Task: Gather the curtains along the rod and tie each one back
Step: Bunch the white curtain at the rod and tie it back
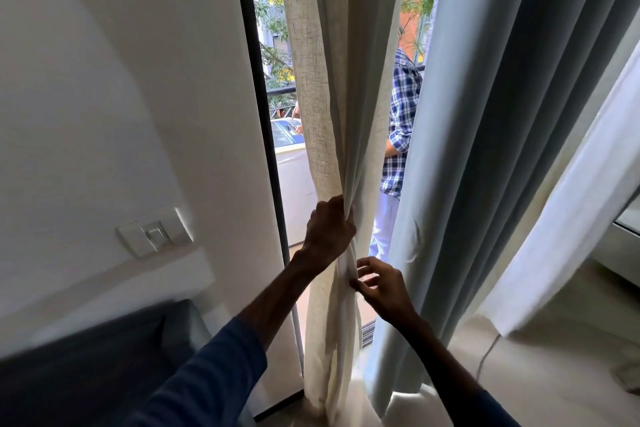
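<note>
A cream linen curtain (322, 80) hangs bunched in front of a glass door, drawn into a narrow column. My left hand (329, 229) is shut around its gathered folds at about mid height. Just below, my right hand (379, 284) pinches a fold of the same curtain between thumb and fingertips. A grey-blue curtain (491, 114) hangs in loose pleats to the right, apart from both hands. The rod is out of view above.
A white wall with a light switch (156, 236) stands at the left beside the dark door frame (263, 114). A dark cushion (97, 367) lies at lower left. A person in a checked shirt (401, 121) stands outside. A white sheer curtain (568, 218) hangs at right.
</note>
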Available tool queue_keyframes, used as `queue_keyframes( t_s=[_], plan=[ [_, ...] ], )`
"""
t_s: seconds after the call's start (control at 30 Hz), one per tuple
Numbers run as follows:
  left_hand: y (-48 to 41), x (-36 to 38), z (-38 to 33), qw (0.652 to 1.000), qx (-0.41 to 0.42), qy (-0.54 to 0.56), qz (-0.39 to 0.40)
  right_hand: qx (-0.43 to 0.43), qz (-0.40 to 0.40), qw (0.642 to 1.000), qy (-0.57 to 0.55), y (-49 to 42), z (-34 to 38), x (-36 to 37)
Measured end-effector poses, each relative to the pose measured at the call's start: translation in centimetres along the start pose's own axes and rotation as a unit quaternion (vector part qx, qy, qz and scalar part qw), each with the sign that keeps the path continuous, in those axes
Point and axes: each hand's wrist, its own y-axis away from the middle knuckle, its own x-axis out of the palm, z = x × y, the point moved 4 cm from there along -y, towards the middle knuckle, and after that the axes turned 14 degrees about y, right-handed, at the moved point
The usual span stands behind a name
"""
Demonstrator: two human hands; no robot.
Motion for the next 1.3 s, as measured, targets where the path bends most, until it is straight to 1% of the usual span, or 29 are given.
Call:
queue_keyframes(
  t_s=[0.07, 0.1, 0.2, 0.23, 0.3, 0.33, 0.43, 0.53, 0.63, 0.73, 0.87, 0.93, 1.0, 1.03, 1.1, 1.17, 1.23, 1.3],
  plan=[
    [-0.2, 0.0, 0.1, 1.0, -0.001, 0.001, 0.004, 0.017, 0.001, 1.0, 0.006, -0.1, -0.2, 0.3],
    [-0.3, 0.0, 0.2, 1.0, -0.001, 0.002, 0.007, 0.023, -0.013, 1.0, 0.015, -0.1, 0.0, 0.3],
    [-0.8, 0.4, 0.7, 1.0, -0.01, 0.0, 0.015, 0.065, -0.101, 0.992, 0.03, 0.1, 0.7, -0.4],
    [-1.0, 0.6, 1.0, 1.0, -0.012, -0.009, 0.013, 0.074, -0.115, 0.99, 0.022, 0.2, 0.9, -0.5],
    [-1.5, 0.9, 1.2, 1.0, -0.015, -0.023, -0.003, 0.073, -0.097, 0.993, 0.001, 0.3, 1.6, 0.1],
    [-1.6, 1.0, 1.1, 1.0, -0.016, -0.023, -0.01, 0.062, -0.091, 0.994, 0.01, 0.3, 1.9, 0.4],
    [-2.0, 1.6, 0.9, 0.999, -0.018, -0.026, -0.011, 0.04, -0.114, 0.991, 0.061, 0.2, 2.7, 0.7],
    [-2.1, 2.2, 0.9, 0.999, -0.028, -0.013, -0.02, 0.061, -0.143, 0.985, 0.074, -0.2, 2.8, 0.5],
    [-2.4, 2.7, 1.1, 0.999, -0.035, -0.009, -0.032, 0.072, -0.166, 0.977, 0.113, -0.6, 2.7, 0.3],
    [-2.5, 2.6, 1.0, 0.999, -0.029, -0.012, -0.03, 0.071, -0.145, 0.98, 0.112, -1.3, 1.8, 0.0],
    [-2.6, 2.1, 0.8, 0.998, -0.026, -0.058, -0.023, 0.052, -0.103, 0.99, 0.086, -1.5, 1.0, -1.0],
    [-2.5, 2.1, 0.5, 0.997, -0.016, -0.066, -0.019, 0.055, -0.108, 0.989, 0.087, -1.7, 0.5, -1.5],
    [-2.4, 2.1, 0.2, 0.996, -0.016, -0.08, -0.026, 0.075, -0.133, 0.984, 0.088, -1.7, 0.5, -1.9],
    [-2.6, 2.1, 0.1, 0.996, -0.013, -0.079, -0.041, 0.1, -0.153, 0.979, 0.088, -1.5, 0.6, -2.1],
    [-2.8, 2.3, -0.4, 0.995, -0.007, -0.098, -0.024, 0.147, -0.178, 0.969, 0.093, -1.5, 0.7, -2.2],
    [-3.0, 2.8, -0.4, 0.994, -0.002, -0.109, -0.02, 0.14, -0.16, 0.972, 0.103, -1.7, 0.9, -1.8],
    [-3.2, 3.4, 0.0, 0.993, -0.021, -0.113, -0.004, 0.12, -0.138, 0.979, 0.088, -1.9, 1.4, -1.2],
    [-3.6, 3.8, 0.7, 0.994, -0.04, -0.103, 0.001, 0.109, -0.136, 0.982, 0.08, -2.0, 2.3, -1.0]
  ],
)
